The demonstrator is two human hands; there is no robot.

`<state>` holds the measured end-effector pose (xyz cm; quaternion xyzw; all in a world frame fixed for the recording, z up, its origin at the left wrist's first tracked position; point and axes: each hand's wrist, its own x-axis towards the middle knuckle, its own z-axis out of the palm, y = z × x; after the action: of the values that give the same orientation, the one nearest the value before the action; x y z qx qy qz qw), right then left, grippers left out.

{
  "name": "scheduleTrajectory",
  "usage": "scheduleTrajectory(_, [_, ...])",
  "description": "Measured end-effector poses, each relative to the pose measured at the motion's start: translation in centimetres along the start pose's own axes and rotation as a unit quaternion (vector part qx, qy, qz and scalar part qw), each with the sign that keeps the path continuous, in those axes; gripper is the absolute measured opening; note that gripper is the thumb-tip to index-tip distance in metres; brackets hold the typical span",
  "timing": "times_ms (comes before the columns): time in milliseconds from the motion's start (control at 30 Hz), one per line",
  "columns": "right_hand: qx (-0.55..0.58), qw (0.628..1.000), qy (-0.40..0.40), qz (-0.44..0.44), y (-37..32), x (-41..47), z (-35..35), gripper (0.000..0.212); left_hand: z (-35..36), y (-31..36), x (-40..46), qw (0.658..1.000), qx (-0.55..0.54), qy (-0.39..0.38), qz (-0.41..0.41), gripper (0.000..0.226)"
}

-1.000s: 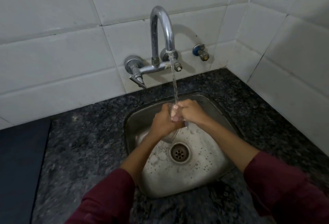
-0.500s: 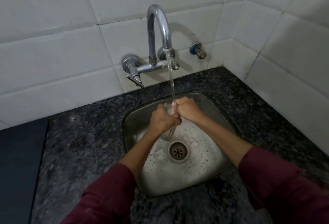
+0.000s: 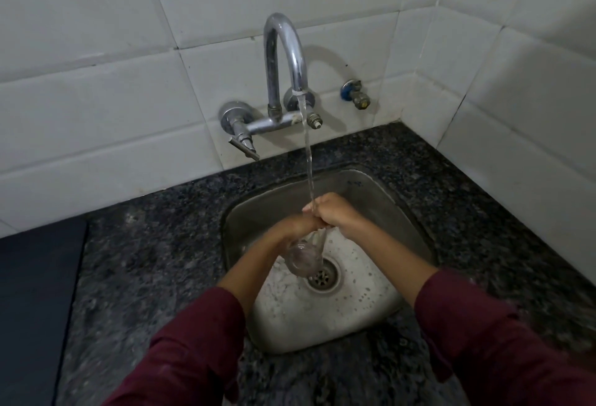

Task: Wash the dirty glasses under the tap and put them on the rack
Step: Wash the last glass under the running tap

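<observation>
A clear drinking glass (image 3: 304,257) hangs over the steel sink (image 3: 258,212), its base tilted down toward the drain (image 3: 323,276). My left hand (image 3: 298,226) grips its upper part from the left. My right hand (image 3: 333,212) is curled over the rim from the right, fingers at the mouth. Water runs from the chrome tap (image 3: 285,51) in a thin stream (image 3: 308,160) and lands on my right hand's knuckles. The glass's rim is hidden by both hands. No rack is in view.
Dark speckled granite counter (image 3: 145,260) surrounds the sink. White tiled walls meet in a corner at the right. A small blue-capped valve (image 3: 354,93) sticks out of the wall. A dark flat surface (image 3: 32,293) lies at the far left. Foam covers the sink floor.
Both hands have stayed under the stream with the glass. The glass now tilts lower, with more of its base showing below the hands.
</observation>
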<state>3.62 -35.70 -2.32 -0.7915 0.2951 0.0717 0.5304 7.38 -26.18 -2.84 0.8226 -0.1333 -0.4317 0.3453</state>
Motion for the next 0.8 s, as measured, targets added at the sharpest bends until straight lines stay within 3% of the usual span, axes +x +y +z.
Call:
scheduleTrajectory(100, [0.013,1.000,0.002,0.011,0.9,-0.3,0.1,0.026,0.2,-1.0,-0.2,0.992,-0.097,-0.051,-0.054,0.024])
scheduleTrajectory(200, [0.043,0.999,0.006,0.020,1.7,-0.5,0.2,0.022,0.4,-3.0,2.0,0.978,-0.172,-0.078,-0.091,0.080])
scheduleTrajectory(267, [0.064,0.998,0.012,0.015,2.1,-0.7,0.3,0.020,0.6,-4.1,3.3,0.976,-0.181,-0.074,-0.096,0.093])
scheduleTrajectory(400, [0.119,0.993,0.022,-0.003,2.6,-1.2,0.6,0.011,0.4,-2.6,0.5,0.968,-0.244,-0.010,-0.065,0.041])
scheduleTrajectory(433, [0.122,0.992,0.023,-0.005,2.7,-1.3,0.8,0.006,0.4,-2.5,0.7,0.965,-0.257,0.009,-0.053,0.036])
scheduleTrajectory(500, [0.118,0.993,0.015,-0.008,2.8,-2.0,1.2,0.031,0.3,-2.4,1.0,0.953,-0.297,0.052,-0.019,0.041])
scheduleTrajectory(667, [0.169,0.979,-0.104,-0.047,3.1,-3.9,1.1,0.095,-0.1,-1.2,1.3,0.893,-0.440,0.082,0.038,0.052])
scheduleTrajectory(800, [0.028,0.993,0.013,-0.113,2.5,-3.6,1.2,0.109,0.0,-0.1,2.0,0.899,-0.407,0.156,0.052,0.059])
